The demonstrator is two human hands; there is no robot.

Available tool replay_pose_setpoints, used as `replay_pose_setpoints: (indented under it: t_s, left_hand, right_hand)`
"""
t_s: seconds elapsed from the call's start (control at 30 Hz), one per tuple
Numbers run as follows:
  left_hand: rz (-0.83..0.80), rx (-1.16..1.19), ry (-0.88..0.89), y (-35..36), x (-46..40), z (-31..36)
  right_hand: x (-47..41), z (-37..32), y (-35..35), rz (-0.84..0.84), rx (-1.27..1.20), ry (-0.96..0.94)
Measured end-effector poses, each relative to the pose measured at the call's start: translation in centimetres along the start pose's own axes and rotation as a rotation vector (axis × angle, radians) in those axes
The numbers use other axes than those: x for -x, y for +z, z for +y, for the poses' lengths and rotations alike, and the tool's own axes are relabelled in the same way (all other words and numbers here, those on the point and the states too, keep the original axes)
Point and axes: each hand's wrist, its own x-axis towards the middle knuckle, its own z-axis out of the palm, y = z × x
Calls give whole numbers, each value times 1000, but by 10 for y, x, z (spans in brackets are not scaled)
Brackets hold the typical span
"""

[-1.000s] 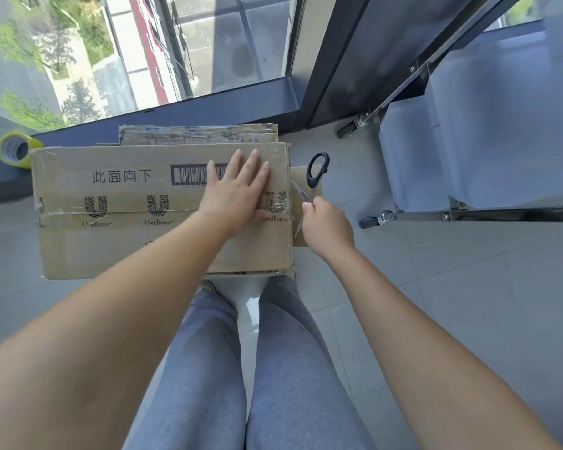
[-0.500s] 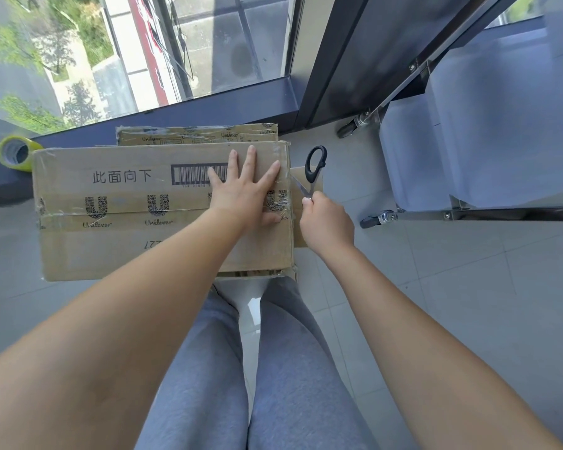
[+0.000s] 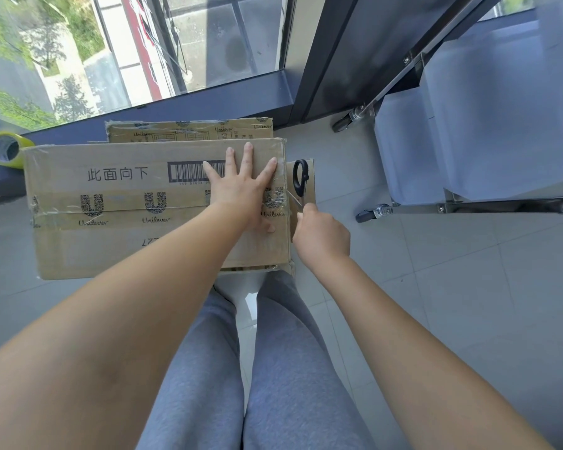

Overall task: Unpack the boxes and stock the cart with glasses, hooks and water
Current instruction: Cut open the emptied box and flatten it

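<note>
Pressing down with spread, straight fingers, the left hand point(image 3: 241, 190) lies flat on the top of a taped cardboard box point(image 3: 127, 206) on the floor, near the box's right end. Just right of that end, the right hand point(image 3: 322, 237) curls closed around black-handled scissors point(image 3: 300, 180), blades at the box's taped edge. A wheeled cart point(image 3: 468, 131) stands to the far right, a yellow tape roll point(image 3: 5, 150) far left.
</note>
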Motion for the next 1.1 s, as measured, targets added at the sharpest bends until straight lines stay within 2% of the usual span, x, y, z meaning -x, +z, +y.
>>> replay_pose_setpoints:
  t_s: [0.37, 0.47, 0.53, 0.7, 0.9, 1.0, 1.1]
  left_hand:
    - [-9, 12, -4, -4, -1, 0]
    - [-5, 53, 7, -2, 3, 1]
    - [37, 136, -11, 9, 11, 1]
    - [265, 301, -66, 46, 40, 5]
    - [153, 332, -192, 45, 40, 19]
    - [132, 250, -186, 41, 38, 15]
    - [152, 219, -188, 41, 41, 9]
  right_hand:
    - [34, 15, 22, -30, 44, -2]
    - [51, 22, 34, -61, -11, 11]
    - [56, 24, 40, -47, -83, 26]
    - [39, 14, 28, 53, -329, 100]
    - [24, 9, 22, 18, -348, 107]
    - [24, 14, 28, -25, -354, 107]
    - [25, 14, 33, 2, -417, 112]
